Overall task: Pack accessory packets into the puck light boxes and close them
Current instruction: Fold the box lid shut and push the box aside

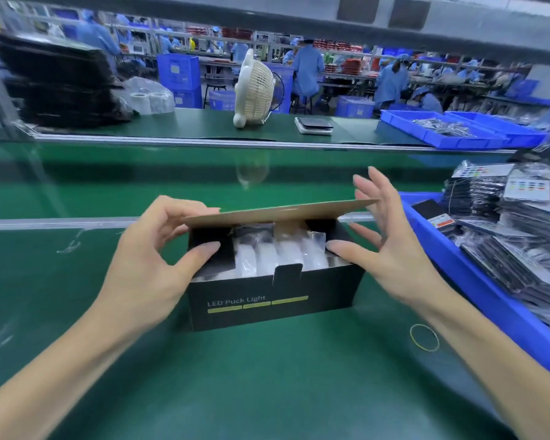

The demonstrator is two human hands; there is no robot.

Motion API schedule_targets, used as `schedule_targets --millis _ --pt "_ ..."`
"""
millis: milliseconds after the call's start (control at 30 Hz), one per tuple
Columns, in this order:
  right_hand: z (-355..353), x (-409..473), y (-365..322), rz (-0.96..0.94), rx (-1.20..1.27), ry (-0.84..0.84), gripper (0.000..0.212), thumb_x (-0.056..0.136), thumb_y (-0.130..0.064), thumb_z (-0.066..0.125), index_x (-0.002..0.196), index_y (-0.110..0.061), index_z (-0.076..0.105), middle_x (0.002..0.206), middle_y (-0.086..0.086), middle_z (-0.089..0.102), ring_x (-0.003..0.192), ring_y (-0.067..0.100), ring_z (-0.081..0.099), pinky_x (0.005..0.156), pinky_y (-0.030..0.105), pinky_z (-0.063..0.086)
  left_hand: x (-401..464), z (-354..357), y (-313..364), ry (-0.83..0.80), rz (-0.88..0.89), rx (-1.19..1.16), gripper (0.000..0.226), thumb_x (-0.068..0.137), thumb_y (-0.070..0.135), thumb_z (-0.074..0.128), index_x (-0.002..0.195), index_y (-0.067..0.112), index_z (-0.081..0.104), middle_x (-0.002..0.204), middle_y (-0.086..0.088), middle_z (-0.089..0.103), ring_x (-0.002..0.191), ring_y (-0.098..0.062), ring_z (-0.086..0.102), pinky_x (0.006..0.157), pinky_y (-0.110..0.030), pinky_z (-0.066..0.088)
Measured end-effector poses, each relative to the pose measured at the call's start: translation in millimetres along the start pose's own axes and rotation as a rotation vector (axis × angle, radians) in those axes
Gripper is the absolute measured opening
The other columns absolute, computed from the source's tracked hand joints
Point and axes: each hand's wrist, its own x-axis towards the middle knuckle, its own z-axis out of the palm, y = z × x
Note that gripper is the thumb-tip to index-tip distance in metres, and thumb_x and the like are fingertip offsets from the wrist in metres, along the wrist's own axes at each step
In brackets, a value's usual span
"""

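Box (273, 300) of black printed card, marked "LED Puck Light", stands on the green bench (267, 392) between both hands, its long brown-backed lid (280, 211) raised and tilted over the open top. Inside, white pucks in clear crinkled plastic (280, 255) stand on edge in a row. The left hand (153, 258) grips the left end, thumb pressing the black side flap (210, 246) inward, fingers curled over the lid's far edge. The right hand (391, 252) is spread and relaxed, thumb tip on the right side flap, fingertips touching the lid's right end. A thin yellow rubber band (424, 337) lies on bare smooth matting near the box's right. Further right, close to the forearm, a blue plastic bin (477, 281) holds glossy stacked packets (527, 223). Open bench lies ahead and left.
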Motion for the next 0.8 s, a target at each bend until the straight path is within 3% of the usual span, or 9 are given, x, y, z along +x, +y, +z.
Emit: schedule_targets --millis 33,100,167,233,367,467,567,700,800 --pt "-0.5 -0.8 2.3 -0.001 0.026 -0.068 0.068 0.076 -0.041 0.078 0.135 -0.042 0.044 0.141 -0.018 0.048 0.136 0.001 0.039 0.109 0.033 0.042 -2.6 -0.3 -2.4 -0.025 0.01 -0.002 0.026 0.08 0.024 0.08 0.097 0.033 0.061 0.109 0.009 0.071 0.118 -0.013 0.067 0.105 -0.036 0.051" --pt "-0.2 -3.7 3.6 -0.009 0.04 -0.146 0.045 0.084 -0.051 0.063 0.121 -0.027 0.058 0.134 -0.009 0.058 0.138 0.007 0.039 0.112 0.04 0.037 -6.6 -2.6 -4.9 -0.087 -0.015 -0.045 0.038 0.079 0.052 0.08 0.09 0.021 0.061 0.107 0.005 0.07 0.124 -0.018 0.064 0.108 -0.038 0.048" --pt "0.9 -6.6 4.2 -0.04 0.033 -0.153 0.046 0.091 -0.057 0.046 0.114 -0.021 0.061 0.132 -0.002 0.059 0.14 0.012 0.039 0.112 0.043 0.034 -6.6 -4.4 -3.9 -0.141 -0.077 -0.085 0.049 0.075 0.071 0.074 0.087 0.025 0.061 0.109 0.004 0.068 0.128 -0.018 0.061 0.109 -0.036 0.046" --pt "1.7 -5.9 2.7 -0.071 -0.001 -0.11 0.043 0.093 -0.052 0.043 0.113 -0.02 0.063 0.128 -0.001 0.059 0.138 0.014 0.041 0.112 0.041 0.033 -5.5 -4.3 -1.4 -0.149 -0.099 -0.054 0.051 0.075 0.075 0.071 0.089 0.027 0.06 0.109 0.003 0.068 0.126 -0.017 0.062 0.108 -0.035 0.047" --pt "-1.2 1.4 -0.8 -0.097 -0.055 -0.119 0.039 0.088 -0.043 0.049 0.112 -0.017 0.065 0.122 0.001 0.062 0.126 0.017 0.052 0.102 0.038 0.039 -4.5 -3.6 4.7 -0.134 -0.069 0.024 0.045 0.073 0.072 0.074 0.096 0.034 0.062 0.112 0.005 0.07 0.117 -0.017 0.066 0.104 -0.031 0.049" --pt "-3.7 6.9 -3.9 -0.111 -0.097 -0.1 0.035 0.084 -0.04 0.058 0.109 -0.016 0.067 0.115 -0.001 0.065 0.109 0.025 0.059 0.089 0.051 0.043 -2.2 -5.6 7.6 -0.116 -0.075 0.061 0.034 0.076 0.055 0.074 0.102 0.035 0.066 0.112 0.006 0.073 0.107 -0.014 0.069 0.095 -0.028 0.052" --pt "-5.6 3.0 -2.7 -0.172 -0.156 -0.138 0.029 0.086 -0.03 0.066 0.11 -0.015 0.069 0.119 0.003 0.064 0.118 0.016 0.057 0.101 0.042 0.044 -6.5 -2.9 11.4 -0.157 0.072 0.213 0.027 0.086 0.043 0.066 0.109 0.031 0.073 0.114 0.008 0.071 0.112 -0.013 0.066 0.095 -0.029 0.05" --pt "-7.8 -7.2 -2.7 -0.192 -0.237 -0.193 0.032 0.089 -0.02 0.062 0.121 -0.017 0.067 0.14 -0.005 0.054 0.143 0.012 0.033 0.117 0.036 0.029 -9.8 -7.3 14.2 -0.204 0.181 0.318 0.031 0.091 0.036 0.062 0.114 0.021 0.075 0.122 0.012 0.072 0.134 -0.01 0.056 0.118 -0.041 0.036" --pt "-2.7 -16.2 -5.4 -0.268 -0.317 -0.214 0.037 0.093 -0.016 0.057 0.13 -0.016 0.061 0.15 -0.005 0.044 0.148 0.015 0.021 0.12 0.042 0.023 -11.9 -10.9 14.4 -0.252 0.245 0.384 0.035 0.093 0.034 0.06 0.121 0.016 0.072 0.127 0.011 0.069 0.135 -0.009 0.055 0.117 -0.04 0.038"
